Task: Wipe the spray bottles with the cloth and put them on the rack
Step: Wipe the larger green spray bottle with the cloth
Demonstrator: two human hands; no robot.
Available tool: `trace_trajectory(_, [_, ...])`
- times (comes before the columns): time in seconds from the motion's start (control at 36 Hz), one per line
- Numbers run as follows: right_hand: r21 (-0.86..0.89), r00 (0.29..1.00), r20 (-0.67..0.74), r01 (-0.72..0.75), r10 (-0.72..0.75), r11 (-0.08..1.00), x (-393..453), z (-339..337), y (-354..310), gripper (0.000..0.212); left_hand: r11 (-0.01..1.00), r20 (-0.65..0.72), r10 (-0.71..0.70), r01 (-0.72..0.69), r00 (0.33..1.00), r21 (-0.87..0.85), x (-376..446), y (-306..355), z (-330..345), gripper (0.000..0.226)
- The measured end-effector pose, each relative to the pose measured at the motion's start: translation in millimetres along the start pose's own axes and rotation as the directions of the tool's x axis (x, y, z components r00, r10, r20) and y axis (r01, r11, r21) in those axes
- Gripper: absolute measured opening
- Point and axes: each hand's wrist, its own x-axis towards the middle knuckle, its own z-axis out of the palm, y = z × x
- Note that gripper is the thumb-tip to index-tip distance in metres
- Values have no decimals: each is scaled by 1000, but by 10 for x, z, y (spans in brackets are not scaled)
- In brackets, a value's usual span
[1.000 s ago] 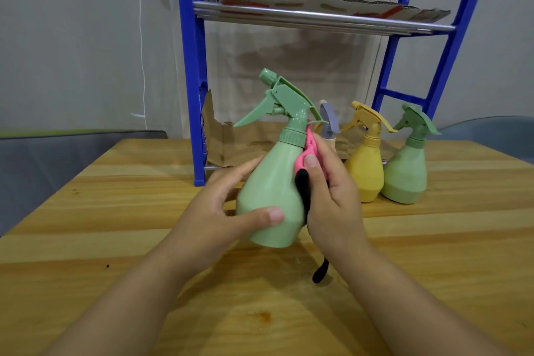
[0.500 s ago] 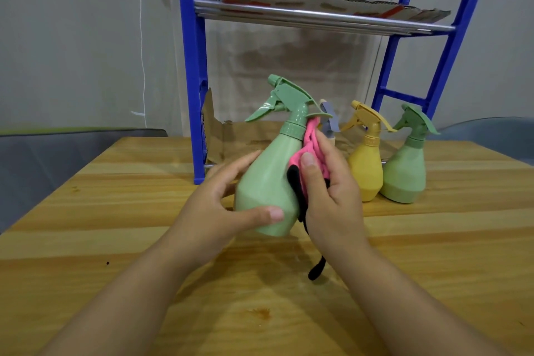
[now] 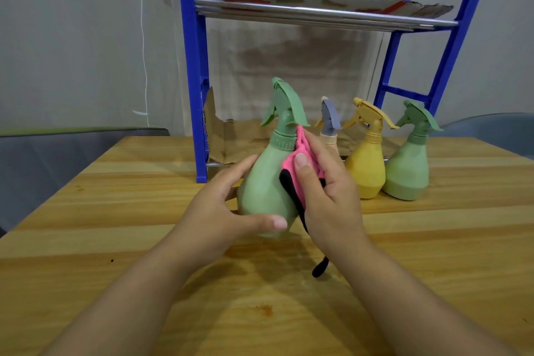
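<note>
Wiping now: green spray bottle [image 3: 264, 185] up off the wooden table [image 3: 115, 211], tilted a touch, nozzle pointing away and left.
Left hand: the left hand [image 3: 219, 211] cups the bottle's lower body, thumb curled across the front near the base, fingers round the far side.
Right hand: the right hand [image 3: 326, 191] presses a pink and black cloth [image 3: 300, 170] against the bottle's right shoulder just below the collar, thumb pinning the pink fold, fingers wrapped behind it.
Cloth tail: a black end hangs below the right wrist, above the table.
Waiting bottles: a yellow bottle [image 3: 365, 165] and a second green bottle [image 3: 407, 170] stand side by side on the table; a bottle with a grey-blue trigger [image 3: 329, 124] is half hidden behind the right hand.
Rack: blue rack [image 3: 193, 66] behind them, cardboard on its steel shelf.
</note>
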Motion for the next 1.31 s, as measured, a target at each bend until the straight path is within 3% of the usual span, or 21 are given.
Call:
trace_trajectory(0.11, [-40, 999, 22, 33, -32, 999, 16, -13, -6, 39, 996, -70, 16, -10, 997, 91, 15, 1, -12, 92])
trace_trajectory(0.22, [23, 1000, 13, -25, 25, 999, 52, -18, -31, 40, 997, -25, 72, -72, 997, -10, -4, 11, -40, 83])
trace_trajectory(0.44, [57, 999, -8, -45, 45, 997, 34, -25, -40, 38, 995, -68, 35, -41, 997, -88, -4, -8, 29, 86])
trace_trajectory(0.56, [-17, 998, 6, 66, -66, 998, 19, -34, -62, 39, 991, -98, 36, -48, 995, -123, 24, 11, 42, 63])
trace_trajectory(0.78, [-270, 964, 26, 263, -266, 926, -56, -22, 62, 47, 907, -105, -72, 21, 992, -421, 33, 88, 9, 53])
trace_trajectory(0.89, [-331, 938, 72, 342, -338, 879, -109, 15, 82, 51, 884, -129, -95, 24, 987, -467, 30, 97, -22, 54])
trace_trajectory(1.08, [-149, 991, -23, 130, -135, 980, -49, 43, 45, 49, 889, -95, -79, 27, 992, -458, -6, 105, -43, 52])
trace_trajectory(1.31, [-255, 987, -6, 154, -161, 955, -105, 78, 79, 50, 944, -24, -89, 76, 996, -321, 22, 99, -55, 64])
